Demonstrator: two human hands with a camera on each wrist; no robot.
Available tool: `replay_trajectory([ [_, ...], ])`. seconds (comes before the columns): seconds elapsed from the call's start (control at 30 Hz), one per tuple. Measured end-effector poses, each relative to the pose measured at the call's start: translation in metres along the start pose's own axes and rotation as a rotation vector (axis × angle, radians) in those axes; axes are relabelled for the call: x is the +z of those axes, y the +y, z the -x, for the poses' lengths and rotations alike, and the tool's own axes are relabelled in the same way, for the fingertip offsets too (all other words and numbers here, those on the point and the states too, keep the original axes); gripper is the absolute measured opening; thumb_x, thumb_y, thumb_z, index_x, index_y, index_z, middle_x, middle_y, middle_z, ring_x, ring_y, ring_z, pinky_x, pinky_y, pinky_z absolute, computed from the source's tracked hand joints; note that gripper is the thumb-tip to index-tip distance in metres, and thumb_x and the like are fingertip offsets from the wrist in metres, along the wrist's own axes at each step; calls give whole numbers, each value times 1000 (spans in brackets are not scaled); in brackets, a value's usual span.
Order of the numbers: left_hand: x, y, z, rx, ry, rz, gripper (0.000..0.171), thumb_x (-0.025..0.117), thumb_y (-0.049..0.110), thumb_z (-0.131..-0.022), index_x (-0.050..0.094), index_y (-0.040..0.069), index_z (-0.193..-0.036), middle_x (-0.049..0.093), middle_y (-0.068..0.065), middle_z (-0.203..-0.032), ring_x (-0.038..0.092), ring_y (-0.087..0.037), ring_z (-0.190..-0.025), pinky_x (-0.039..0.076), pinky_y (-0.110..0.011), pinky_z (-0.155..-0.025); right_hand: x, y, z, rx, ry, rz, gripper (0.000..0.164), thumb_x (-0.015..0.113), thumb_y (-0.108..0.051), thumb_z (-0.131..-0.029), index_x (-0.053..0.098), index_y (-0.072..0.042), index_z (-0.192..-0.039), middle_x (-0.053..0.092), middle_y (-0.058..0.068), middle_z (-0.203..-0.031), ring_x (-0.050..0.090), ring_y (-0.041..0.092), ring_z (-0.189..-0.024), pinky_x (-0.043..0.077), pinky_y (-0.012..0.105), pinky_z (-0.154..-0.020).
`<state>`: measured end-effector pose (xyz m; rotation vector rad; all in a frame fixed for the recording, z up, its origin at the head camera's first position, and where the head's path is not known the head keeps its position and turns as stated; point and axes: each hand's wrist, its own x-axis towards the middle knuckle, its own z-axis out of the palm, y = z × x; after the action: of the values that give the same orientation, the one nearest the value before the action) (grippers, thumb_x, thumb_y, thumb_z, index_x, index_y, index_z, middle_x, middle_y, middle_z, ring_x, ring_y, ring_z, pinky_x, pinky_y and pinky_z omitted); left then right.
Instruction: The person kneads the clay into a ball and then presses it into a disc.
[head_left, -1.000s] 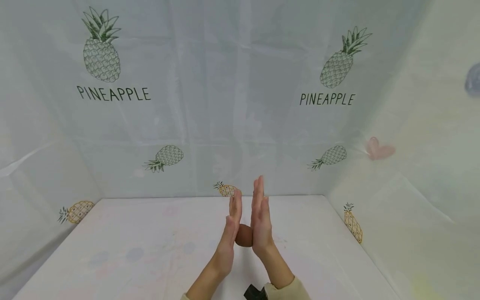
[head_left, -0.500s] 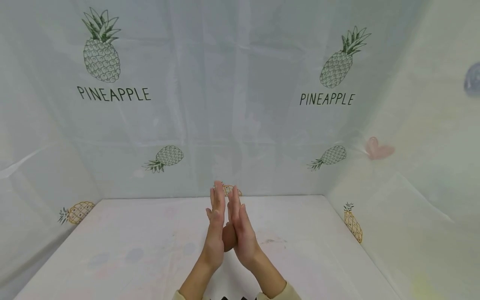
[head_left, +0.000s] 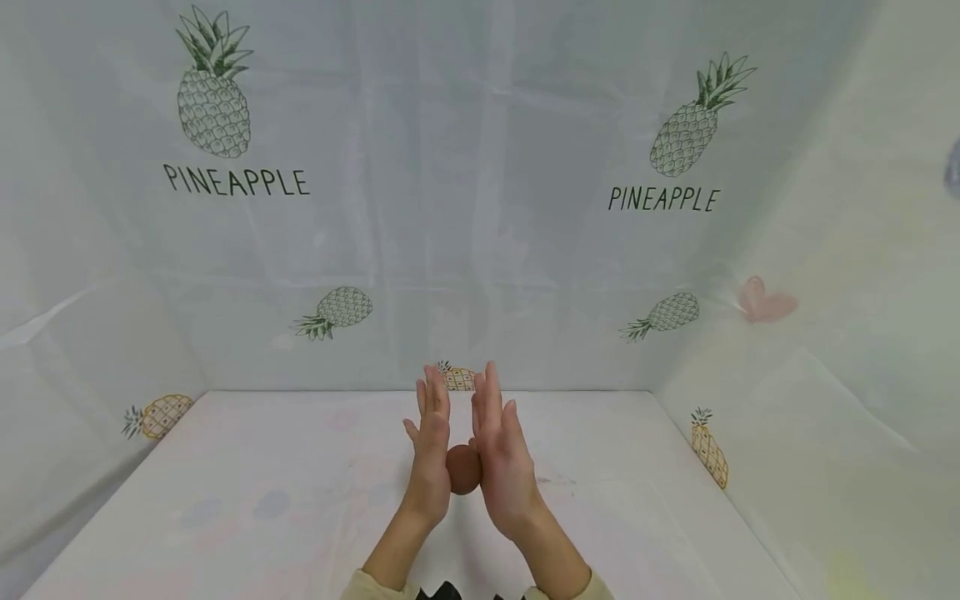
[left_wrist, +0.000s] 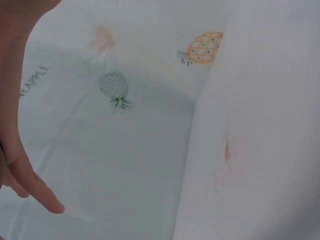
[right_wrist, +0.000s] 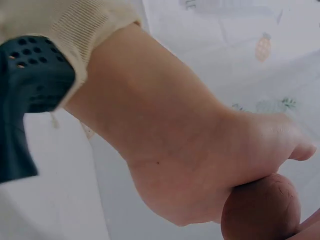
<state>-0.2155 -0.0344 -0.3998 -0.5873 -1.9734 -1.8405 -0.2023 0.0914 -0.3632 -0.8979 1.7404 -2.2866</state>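
brown ball [head_left: 464,470] is sandwiched between two palms, left hand [head_left: 431,454] on one side, right hand [head_left: 506,467] on the other, fingers pretty straight, hands apart with the ball in the gap, over the white table [head_left: 262,450].

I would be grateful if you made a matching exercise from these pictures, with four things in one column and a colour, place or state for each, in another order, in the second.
Things
1. Ball
2. Left hand
3. Heart print
4. Right sleeve

Descriptions
A. Against the ball's left side in the head view
B. Cream, with a ribbed cuff
C. Brown and round
D. Pink, on the hanging sheet

Right pairs: 1-C, 2-A, 3-D, 4-B
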Motion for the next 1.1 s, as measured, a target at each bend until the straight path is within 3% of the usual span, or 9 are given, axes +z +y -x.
replay_trajectory([
  [0.2, 10, 7, 6, 105, -70, -76, 59, 8, 35, -115, -3, 24, -172, -10, 11, -178, -17, -23, -164, -24, -74, -115, -9, 4, -4, -20, 33, -26, 65, -1, -62, -109, -17, -40, -168, -14, -11, -177, -20, 21, -163, -19, 70, -121],
  [0.3, 11, 12, 8, 117, -92, -33, 59, 6, 36, -114, -3, 27, -172, -9, 13, -179, -18, -20, -164, -26, -70, -117, -9, 10, -6, 0, 34, -23, 66, 0, -64, -110, -18, -39, -168, -16, -14, -176, -20, 17, -163, -20, 65, -124],
  [0.47, 4, 19, 7, 64, -79, 65, 60, 4, 49, -112, -4, 37, -171, -10, 19, -177, -20, -8, -162, -31, -59, -119, -4, 22, -8, 46, 21, -16, 67, 3, -65, -110, -14, -39, -169, -12, -13, -177, -17, 15, -163, -18, 58, -127],
  [0.77, -16, 27, -1, 39, 43, 131, 63, 2, 61, -109, -4, 43, -169, -13, 27, -174, -24, -3, -159, -29, -59, -120, 12, 27, -4, 89, -60, 47, 58, 5, -62, -112, -6, -48, -167, -9, -15, -176, -13, 10, -163, -13, 63, -127],
  [0.9, -20, 21, -3, 1, 75, 81, 60, 6, 55, -111, -6, 45, -168, -15, 28, -173, -25, -3, -158, -31, -58, -119, 17, 22, 0, 59, -79, 96, 56, 2, -58, -112, -6, -49, -167, -10, -19, -175, -16, 8, -161, -12, 64, -127],
  [1.1, -12, 8, -3, -29, 43, -7, 61, 9, 45, -112, -7, 33, -170, -15, 19, -175, -24, -15, -161, -29, -67, -117, 14, 12, 3, -28, -47, 101, 56, -1, -53, -113, -8, -45, -168, -10, -18, -176, -18, 8, -161, -18, 65, -124],
])
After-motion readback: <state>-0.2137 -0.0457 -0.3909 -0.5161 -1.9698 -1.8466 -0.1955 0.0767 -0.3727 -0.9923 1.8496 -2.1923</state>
